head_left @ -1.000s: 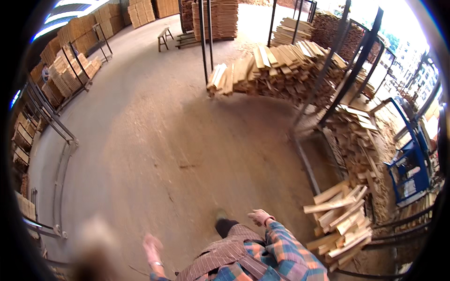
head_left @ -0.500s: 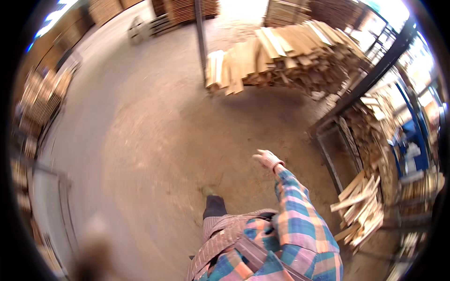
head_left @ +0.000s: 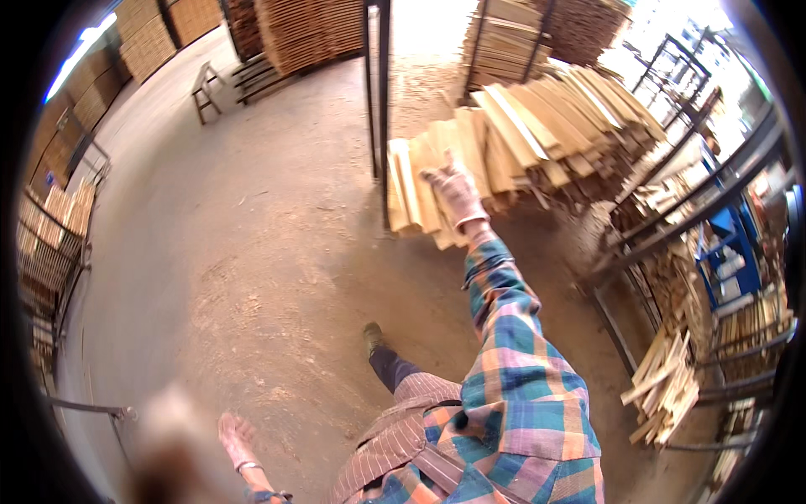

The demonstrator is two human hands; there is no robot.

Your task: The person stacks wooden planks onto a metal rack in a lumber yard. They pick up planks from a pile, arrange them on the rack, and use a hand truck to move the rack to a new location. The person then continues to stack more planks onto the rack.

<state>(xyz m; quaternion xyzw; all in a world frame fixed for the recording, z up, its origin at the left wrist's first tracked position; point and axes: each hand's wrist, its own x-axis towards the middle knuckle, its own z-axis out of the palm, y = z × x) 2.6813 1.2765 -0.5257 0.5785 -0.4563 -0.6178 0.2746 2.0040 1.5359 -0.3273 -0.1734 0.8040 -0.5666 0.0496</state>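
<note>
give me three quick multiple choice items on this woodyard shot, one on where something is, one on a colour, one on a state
1. Where is the right hand?
A. stretched out toward the stack of planks
B. down by the shoe
C. on the blue machine

2. What colour is the machine at the right edge?
A. red
B. blue
C. yellow

3. How is the left hand?
A. gripping a plank
B. open and holding nothing
C. inside a pocket

Answers: 1 A, the gloved hand lies in front of the plank ends; 2 B, its frame is blue; 3 B, its fingers are spread low over the floor.

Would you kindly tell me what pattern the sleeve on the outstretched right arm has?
The sleeve is plaid in blue, teal, orange and pink, seen in the head view.
</note>
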